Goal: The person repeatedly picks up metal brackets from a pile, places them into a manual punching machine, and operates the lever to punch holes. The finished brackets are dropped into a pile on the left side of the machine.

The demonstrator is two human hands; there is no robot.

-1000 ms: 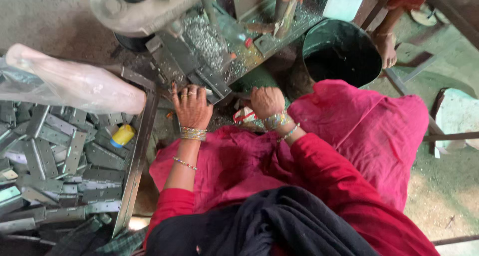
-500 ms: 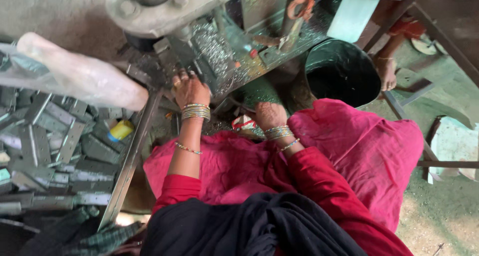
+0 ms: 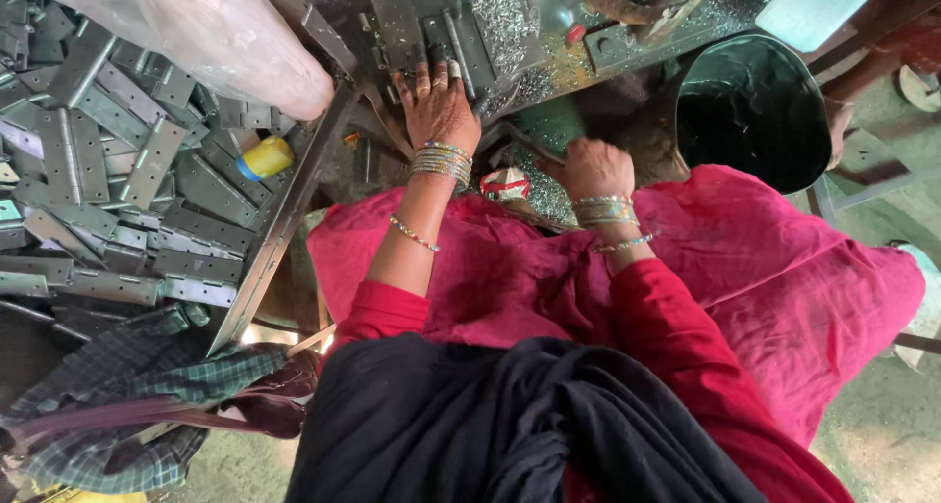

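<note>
My left hand (image 3: 438,106) lies flat on the grey metal machine bed (image 3: 421,18), fingers spread over a dark metal piece; whether it grips the piece is hidden. My right hand (image 3: 591,165) is curled below the machine's edge, fingers closed, and what it holds cannot be seen. Both wrists carry bangles. Metal shavings (image 3: 495,13) cover the machine top beside my left hand. A small red and white object (image 3: 506,183) sits between my hands, above my pink lap (image 3: 765,258).
A heap of flat grey metal hinge plates (image 3: 118,189) fills the left side, with a yellow spool (image 3: 265,157) and a pale plastic bag (image 3: 225,32) on it. A black bucket (image 3: 750,111) stands at right. Another person's hand (image 3: 838,125) touches its far side. Checked cloth (image 3: 127,405) lies lower left.
The view has shifted nearer and rightwards. My left hand has reached further up onto the machine bed. My right hand stays curled under the machine's edge.
</note>
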